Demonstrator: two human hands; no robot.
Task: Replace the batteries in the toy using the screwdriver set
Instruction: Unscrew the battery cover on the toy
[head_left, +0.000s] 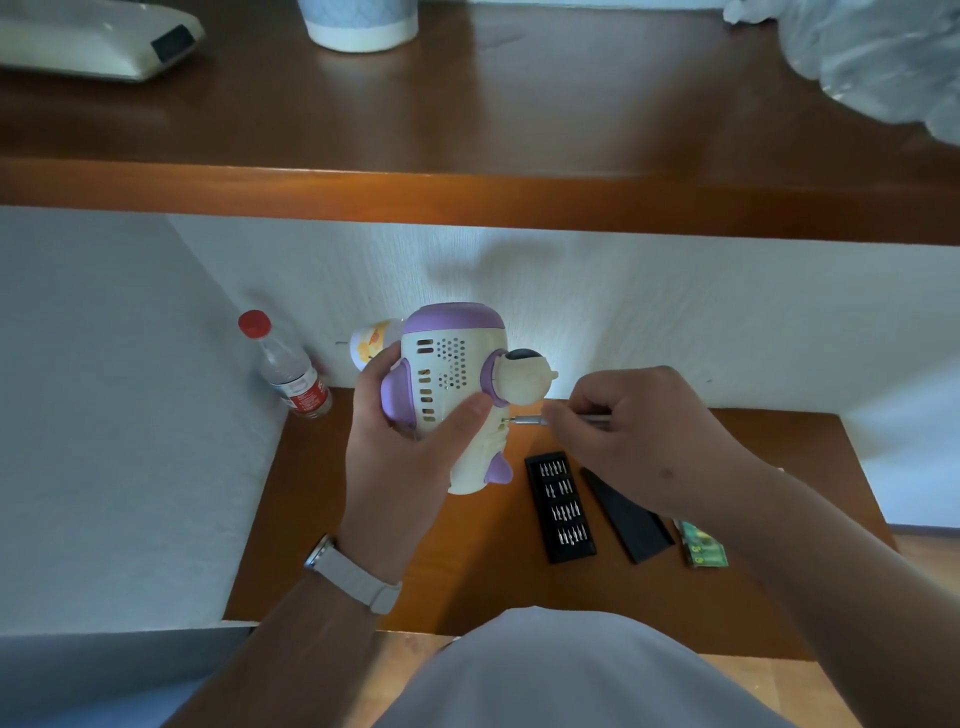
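A cream and purple rocket-shaped toy (449, 364) with a small figure on its side is held up above the low wooden table (415, 582). My left hand (400, 447) grips the toy's body, thumb pressed on its vented side. My right hand (623, 421) pinches a slim silver screwdriver (527, 420) lying level, its tip set into a hole low on the toy. On the table lie the open black bit tray (561, 506) with several bits, its black lid (626, 517), and a green battery pack (704, 545).
A clear bottle (288, 366) with a red cap stands in the back left corner, and a small yellow-printed container (370, 343) sits behind the toy. A wooden shelf (467, 192) overhangs the table. White walls close in at left and behind.
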